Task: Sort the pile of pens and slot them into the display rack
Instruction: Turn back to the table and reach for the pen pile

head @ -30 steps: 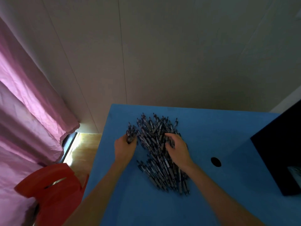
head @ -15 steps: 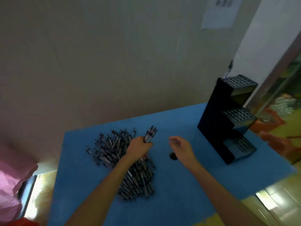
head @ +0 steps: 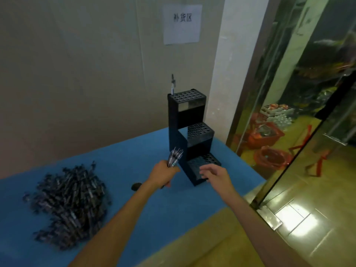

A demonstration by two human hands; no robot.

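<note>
I judge the job barely begun. The pile of pens (head: 69, 205) lies heaped on the left part of the blue table (head: 123, 157), well apart from the black display rack (head: 189, 135), which stands at the table's far right corner against the wall. The rack has three stepped tiers of holes, and the only pen I can see slotted is a single pen (head: 172, 84) standing upright at the back left corner of the top tier; the other holes look unfilled, though the lowest tier is partly hidden.

My left hand (head: 163, 173) grips a small bundle of pens (head: 175, 158), their ends fanning upward just beside the rack's lower tiers. My right hand (head: 215, 175) hovers in front of the lowest tier, fingers loosely spread and holding nothing. So nearly the whole pile is left.

A small dark hole (head: 136, 186) sits in the tabletop near my left wrist. Behind, a pale wall carries a paper sign (head: 182, 24) with printed characters. To the right, a glass partition (head: 300, 105) shows red baskets (head: 265, 133) beyond, over a glossy yellowish floor (head: 289, 228).
</note>
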